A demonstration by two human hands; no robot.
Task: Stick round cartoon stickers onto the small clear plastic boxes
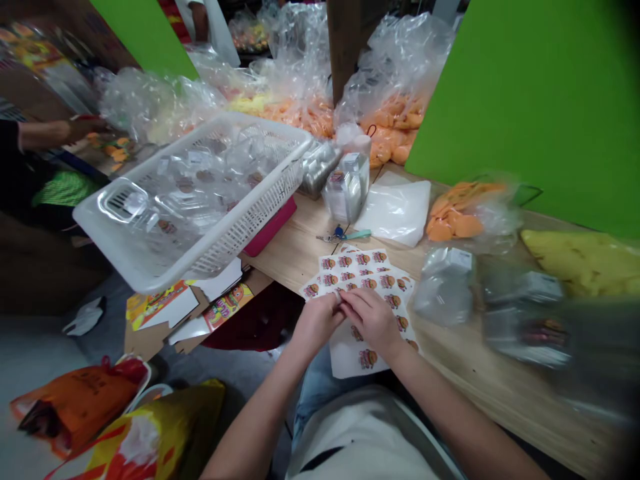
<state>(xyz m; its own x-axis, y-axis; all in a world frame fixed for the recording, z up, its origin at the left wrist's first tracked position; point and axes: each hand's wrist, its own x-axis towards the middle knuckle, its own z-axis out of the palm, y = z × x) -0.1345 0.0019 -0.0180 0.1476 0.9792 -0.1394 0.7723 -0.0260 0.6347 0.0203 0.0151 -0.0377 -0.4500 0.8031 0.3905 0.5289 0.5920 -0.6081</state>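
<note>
Head view: hands (345, 320) on logo stickers (363, 277)

Glossy paper stickers (357, 267) on apparently smooth wood tabletop (285, 233).

Whatever lies between the fingertips of the left hand (316, 325) and the right hand (371, 319) is hidden by the fingers — no held item can be confirmed. Print on the sticker sheets (367, 280) is too small to read. The silver foil pouches (525, 327) at right are blurred beyond identification. A co-worker's forearm (55, 133) is cut off by the left edge, the plastic carrier bags (80, 407) by the bottom edge — contents undetermined.
</note>
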